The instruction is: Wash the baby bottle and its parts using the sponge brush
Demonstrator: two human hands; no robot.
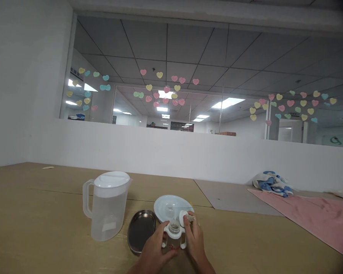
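A clear baby bottle (173, 240) with white side handles stands upright in my left hand (157, 247), its threaded mouth uncovered. The fingers of that hand are wrapped around the bottle's left side. My right hand (195, 239) is closed on a white bottle cap with a clear nipple (184, 218), held just above and right of the bottle mouth. Behind both hands lies a pale blue-white plate (161, 203), and a clear dome-shaped cover (170, 210) rests on it. Left of the bottle sits a kidney-shaped metal tray (141, 230).
A tall translucent pitcher (108, 209) with a white lid stands at left. To the right are a pink cloth (311, 217), a grey mat (234, 198) and a crumpled blue-and-white cloth (271, 183). A white wall with a window (171, 76) closes off the table's back.
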